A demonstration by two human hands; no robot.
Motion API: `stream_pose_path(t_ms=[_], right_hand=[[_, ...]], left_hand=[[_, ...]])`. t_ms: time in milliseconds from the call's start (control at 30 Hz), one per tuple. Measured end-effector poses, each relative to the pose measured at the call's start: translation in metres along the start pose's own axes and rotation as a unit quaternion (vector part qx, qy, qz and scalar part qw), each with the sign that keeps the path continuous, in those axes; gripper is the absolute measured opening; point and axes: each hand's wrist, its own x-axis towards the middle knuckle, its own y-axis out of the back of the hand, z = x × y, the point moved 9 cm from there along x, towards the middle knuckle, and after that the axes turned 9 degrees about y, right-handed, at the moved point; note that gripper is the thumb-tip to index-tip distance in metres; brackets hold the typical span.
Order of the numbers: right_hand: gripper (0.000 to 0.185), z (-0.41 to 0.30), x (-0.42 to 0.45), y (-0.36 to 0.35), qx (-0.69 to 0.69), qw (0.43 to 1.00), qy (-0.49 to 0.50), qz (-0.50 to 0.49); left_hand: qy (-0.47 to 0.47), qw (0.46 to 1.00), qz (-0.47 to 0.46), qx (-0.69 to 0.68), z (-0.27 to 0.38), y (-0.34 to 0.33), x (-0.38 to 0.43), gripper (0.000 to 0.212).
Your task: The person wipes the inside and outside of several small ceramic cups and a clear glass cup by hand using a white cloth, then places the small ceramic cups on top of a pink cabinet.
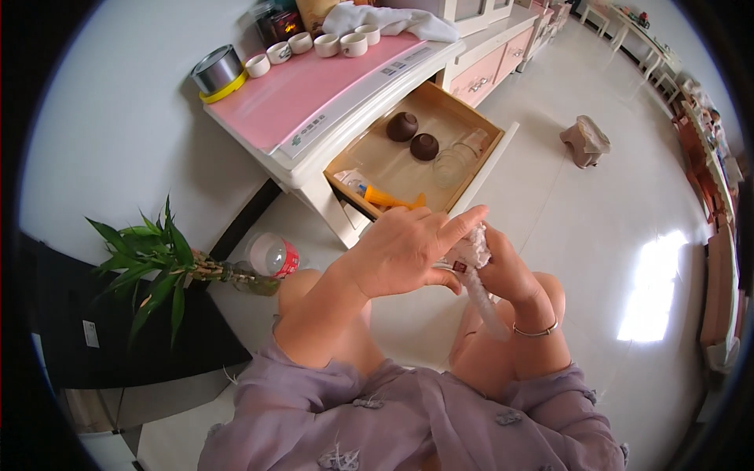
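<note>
My right hand [509, 274], with a bracelet at its wrist, is closed around a bunched white cloth [471, 250], one end of which hangs down over my leg. My left hand [409, 250] is beside it, thumb and index finger spread around the cloth; whether it grips is unclear. Beyond both hands is a pulled-out wooden drawer [389, 138]. Inside lie two dark brown cups, one [402, 126] behind the other [424, 146], clear glasses [452, 167] at the right, and an orange plastic object [392, 197] at the near left.
Small white cups [327, 45], a metal tin [217, 69] with a yellow rim and a white towel [392, 20] stand or lie on the pink-topped cabinet [259, 120]. A potted plant [159, 271] and a plastic bottle [274, 256] are at the left. A stool [586, 141] stands on the floor.
</note>
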Motion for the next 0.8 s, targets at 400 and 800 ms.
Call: stream_pose_path(t_ms=[400,800], right_hand=[[0.03,0.014,0.0,-0.002,0.351,0.932,-0.017,0.094],[0.026,-0.038,-0.013,-0.02,-0.351,0.87,0.34,0.071]], left_hand=[[-0.037,0.924,0.257,-0.282,-0.02,0.045,-0.016,0.027],[0.312,0.78,-0.005,-0.543,-0.078,-0.022,-0.027,0.05]])
